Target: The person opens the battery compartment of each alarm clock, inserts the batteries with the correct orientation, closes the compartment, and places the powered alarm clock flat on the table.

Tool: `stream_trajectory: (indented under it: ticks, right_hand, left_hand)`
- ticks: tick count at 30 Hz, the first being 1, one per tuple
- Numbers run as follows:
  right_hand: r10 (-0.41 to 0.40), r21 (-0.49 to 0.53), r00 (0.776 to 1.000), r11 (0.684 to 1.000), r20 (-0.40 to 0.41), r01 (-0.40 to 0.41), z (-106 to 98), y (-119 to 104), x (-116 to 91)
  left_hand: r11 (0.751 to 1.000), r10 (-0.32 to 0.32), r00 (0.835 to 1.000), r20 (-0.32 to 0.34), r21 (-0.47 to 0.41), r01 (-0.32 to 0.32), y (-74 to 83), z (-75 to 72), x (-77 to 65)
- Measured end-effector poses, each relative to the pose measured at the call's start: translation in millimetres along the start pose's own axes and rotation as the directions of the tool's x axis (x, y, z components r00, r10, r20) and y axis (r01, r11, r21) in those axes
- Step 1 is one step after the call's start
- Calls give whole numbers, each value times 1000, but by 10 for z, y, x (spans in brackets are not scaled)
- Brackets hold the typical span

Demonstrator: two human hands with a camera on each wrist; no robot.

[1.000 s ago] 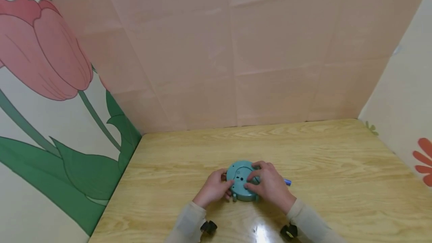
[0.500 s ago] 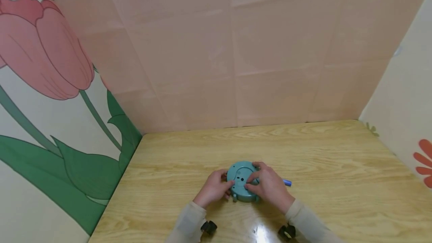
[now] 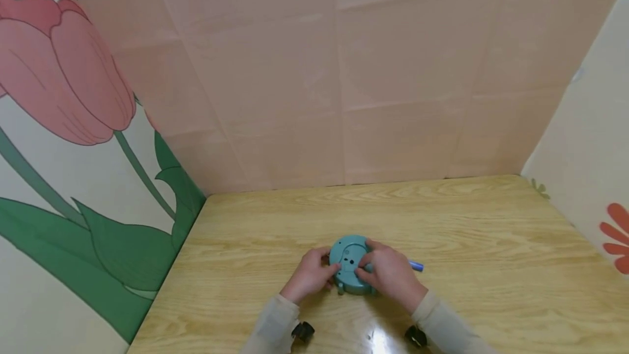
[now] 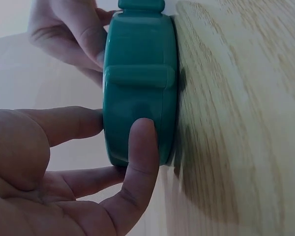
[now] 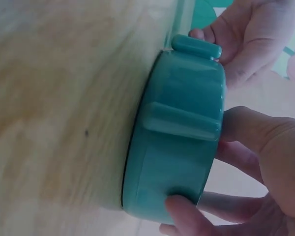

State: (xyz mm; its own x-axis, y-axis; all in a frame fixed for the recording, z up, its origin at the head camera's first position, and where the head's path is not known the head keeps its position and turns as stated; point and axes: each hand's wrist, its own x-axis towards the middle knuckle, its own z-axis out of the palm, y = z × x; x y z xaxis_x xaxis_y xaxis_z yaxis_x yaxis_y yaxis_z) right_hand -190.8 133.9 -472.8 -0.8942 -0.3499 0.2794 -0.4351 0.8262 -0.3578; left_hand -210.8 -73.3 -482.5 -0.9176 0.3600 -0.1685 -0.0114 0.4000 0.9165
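Note:
A round teal alarm clock (image 3: pixel 350 283) lies on the table with its back, which has small dark holes, facing up. Two short feet stick out of its near side. My left hand (image 3: pixel 310 271) grips its left edge, thumb on the back and fingers along the side; in the left wrist view one fingertip (image 4: pixel 143 129) presses the side wall. My right hand (image 3: pixel 393 275) holds the right part, with thumb and index fingertips close together on the back. Other right fingers (image 5: pixel 184 214) reach round the rim in the right wrist view. What lies under the right fingertips is hidden.
A blue cylindrical thing (image 3: pixel 416 266) lies on the wooden table (image 3: pixel 255 228) just beyond my right hand, partly covered by it. A pink-covered wall (image 3: pixel 339 97) rises behind the table's far edge. Walls with painted flowers stand at left and right.
My right hand has shifted slightly left and turned a little, with its fingertips still on the clock's back. The left hand and the clock have stayed almost in place.

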Motion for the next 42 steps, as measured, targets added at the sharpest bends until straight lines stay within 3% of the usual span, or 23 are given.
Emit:
stream_trajectory:
  ticks: [8,23,36,42]
  right_hand:
    - [13,39,998,999,62,-15,3,-30,0]
    - [-127,-60,992,990,13,128,44,1,-4]
    - [-111,-72,994,991,-22,110,59,19,7]
    - [-116,-93,993,989,-29,113,55,19,2]
  left_hand:
    - [1000,-22,1000,-9,6,23,3,-2,-50]
    - [999,7,999,-48,43,-5,-23,49,-51]
    - [993,87,994,-61,87,-82,-11,81,-27]
    - [993,88,994,-64,87,-82,9,88,-24]
